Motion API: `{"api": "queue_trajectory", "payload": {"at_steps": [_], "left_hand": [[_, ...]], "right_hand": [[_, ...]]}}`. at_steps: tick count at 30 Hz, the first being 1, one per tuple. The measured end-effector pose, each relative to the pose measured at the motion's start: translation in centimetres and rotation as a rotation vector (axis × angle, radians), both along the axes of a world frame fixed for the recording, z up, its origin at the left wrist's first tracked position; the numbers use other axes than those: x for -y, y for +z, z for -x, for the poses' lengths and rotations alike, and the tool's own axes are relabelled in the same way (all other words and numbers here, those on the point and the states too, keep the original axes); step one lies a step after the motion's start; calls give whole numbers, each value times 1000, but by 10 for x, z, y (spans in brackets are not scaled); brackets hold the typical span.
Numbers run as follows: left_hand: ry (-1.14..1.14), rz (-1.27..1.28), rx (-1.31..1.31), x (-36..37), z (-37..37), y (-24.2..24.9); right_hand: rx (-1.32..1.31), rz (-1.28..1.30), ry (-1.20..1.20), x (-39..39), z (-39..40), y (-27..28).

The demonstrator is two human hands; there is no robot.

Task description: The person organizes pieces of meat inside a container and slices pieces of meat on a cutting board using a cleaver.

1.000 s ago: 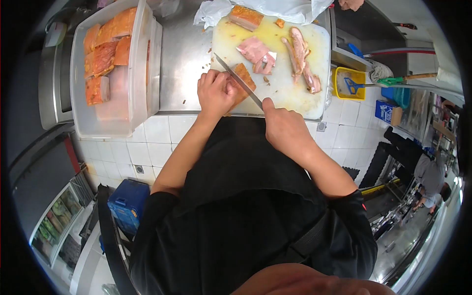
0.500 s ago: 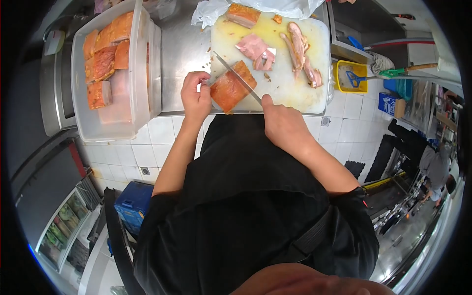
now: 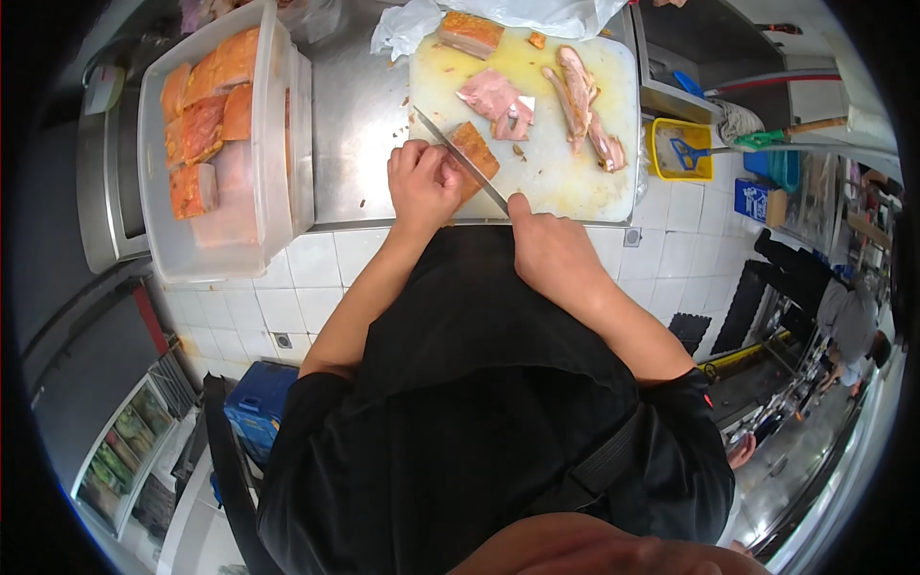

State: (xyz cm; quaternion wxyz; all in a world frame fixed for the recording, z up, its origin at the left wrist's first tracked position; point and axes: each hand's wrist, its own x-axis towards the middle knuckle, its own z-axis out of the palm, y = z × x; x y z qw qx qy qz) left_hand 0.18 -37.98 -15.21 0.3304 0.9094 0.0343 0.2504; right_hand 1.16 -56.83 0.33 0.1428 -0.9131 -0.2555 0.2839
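My right hand (image 3: 556, 244) is wrapped round the handle of a knife (image 3: 468, 166), whose blade lies slantwise over a browned slab of roast pork (image 3: 476, 147) near the front edge of the white cutting board (image 3: 575, 203). With fingers curled, my left hand (image 3: 424, 188) grips the slab on the blade's left side and hides much of that part. Farther back on the board are pale pink meat slices (image 3: 492, 94), a long trimmed strip of meat (image 3: 578, 96) and another crusted pork block (image 3: 471, 34).
Left of the board, a translucent plastic tub (image 3: 273, 163) holds several crusted pork blocks (image 3: 202, 125) on the steel counter (image 3: 350, 125). White plastic bags (image 3: 410, 27) lie at the back. A yellow bucket (image 3: 682, 151) stands at right; another person (image 3: 848, 321) is far right.
My left hand has moved right, from beside the slab onto it, and its fingers have curled in. The knife and my right hand have barely moved.
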Motion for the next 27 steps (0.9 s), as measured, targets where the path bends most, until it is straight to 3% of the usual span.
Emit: {"api": "queue_trajectory", "payload": {"at_steps": [11,13,17,19,24,26,27], "left_hand": [[29,-3,-35,1,-3,-4],[11,9,-57,3,2,-3],[-11,18,-28,1,0,-2],[14,-14,-24,2,-2,-2],[14,18,-15,3,-3,-6],[0,28,-1,1,-2,-6],[-3,23,6,1,-4,-7]], "right_hand": [[-82,80,-37,-1,5,-6],[-12,-85,-63,-12,3,-37],[44,-111,-31,-17,-3,-34],[-175,105,-40,-7,-1,-4],[-27,-61,-68,-19,-1,-65],[-8,-78,-72,-20,4,-58],[-124,19,-101,-14,7,-40]]}}
